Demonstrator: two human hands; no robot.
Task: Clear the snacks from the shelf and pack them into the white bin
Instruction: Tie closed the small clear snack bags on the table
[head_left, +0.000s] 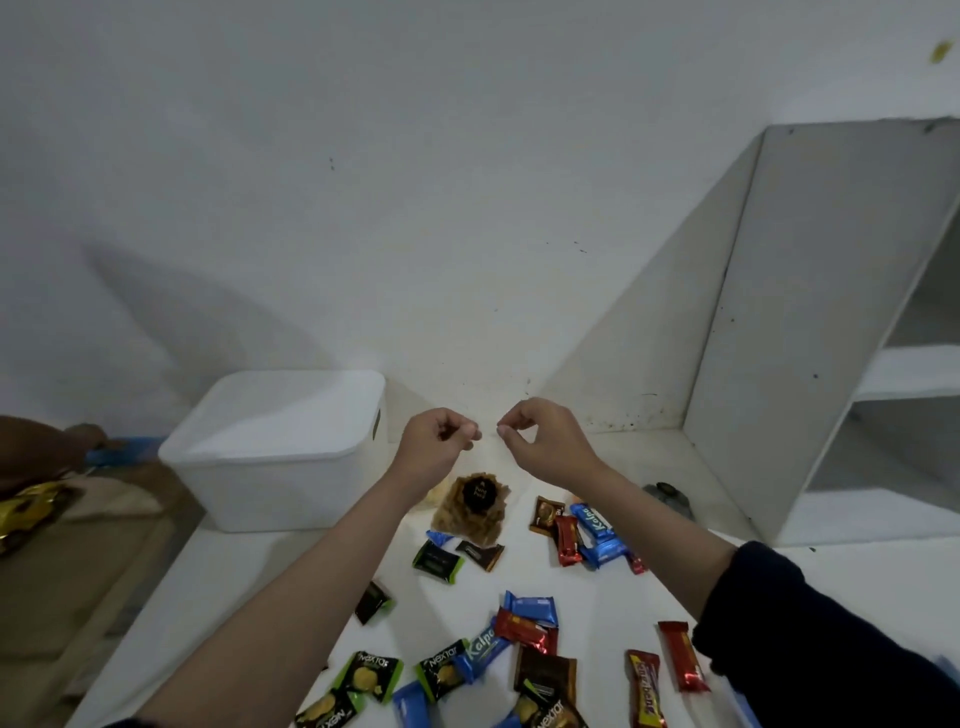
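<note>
Both hands are raised side by side above the white surface (249, 603). My left hand (436, 441) and my right hand (543, 441) each have curled fingers, thumb against fingertip, and I see nothing in either. Below them lies a clear bag of brown snacks (472, 512) with a black label. Several small wrapped snacks are scattered nearer me: a blue Kalpa bar (595, 522), a red bar (567, 540) and green Nextar packs (370, 673). The white bin (270, 488) stands at the back left, just left of my left hand.
A white shelf unit (810, 312) stands at the right against the wall; its visible boards (914, 371) are bare. A small grey object (670, 496) lies near its base. Off the surface to the left lies a gold toy car (31, 512).
</note>
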